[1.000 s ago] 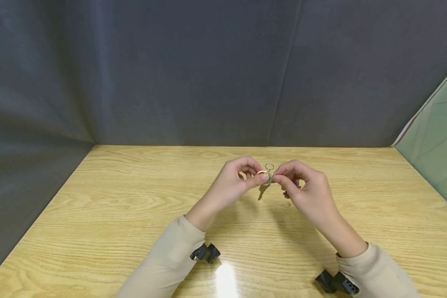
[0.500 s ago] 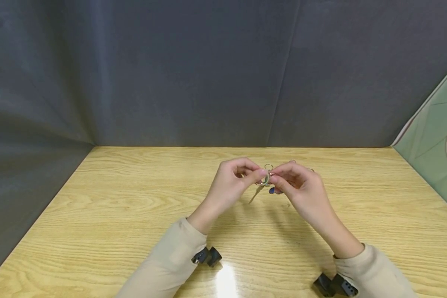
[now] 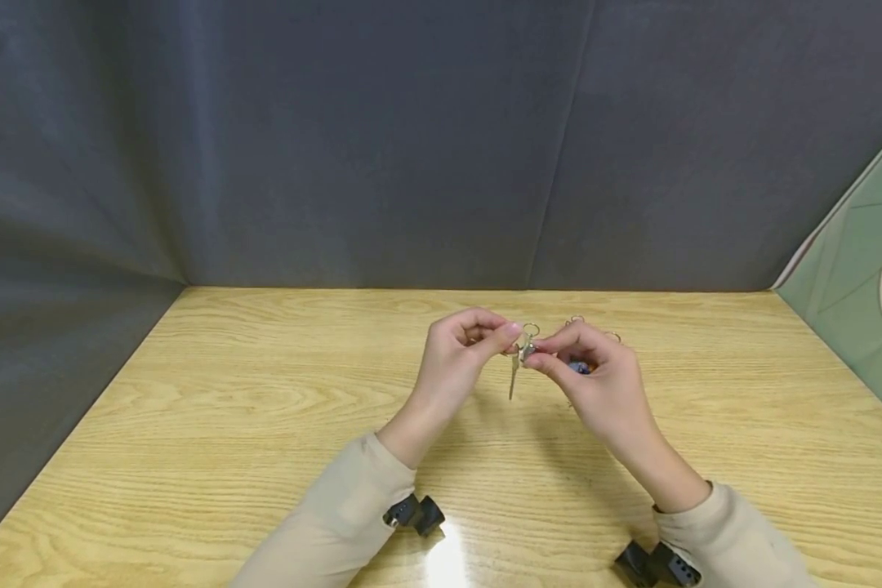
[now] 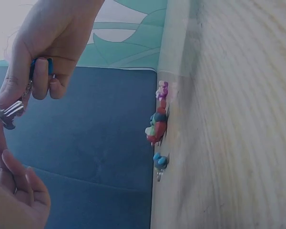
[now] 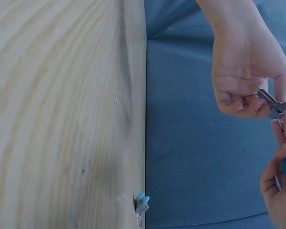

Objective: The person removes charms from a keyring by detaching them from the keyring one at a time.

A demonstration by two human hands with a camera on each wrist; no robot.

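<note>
Both hands are raised a little above the wooden table [image 3: 265, 408], meeting at a small bunch of metal key rings [image 3: 531, 331]. My left hand [image 3: 510, 336] pinches the ring where a silver key [image 3: 513, 380] hangs straight down. From the other side my right hand [image 3: 540, 355] pinches the same ring, with a blue charm [image 3: 579, 367] tucked in its curled fingers. In the left wrist view the right hand [image 4: 9, 98] grips the blue charm [image 4: 40, 67] above the key [image 4: 7, 114]. In the right wrist view the left hand [image 5: 257, 102] holds the key [image 5: 271, 101].
Small colourful charms on rings [image 4: 157, 126] lie on the table beyond the right hand, their rings [image 3: 613, 335] showing behind it; a light blue one [image 5: 142, 204] is also seen. Grey cloth walls [image 3: 338, 147] close the back and left. A green panel [image 3: 860, 278] stands at the right.
The key has swung from a slant to hanging straight down. The blue charm has been drawn deeper into the right hand. Both hands stay at the ring, shifted slightly.
</note>
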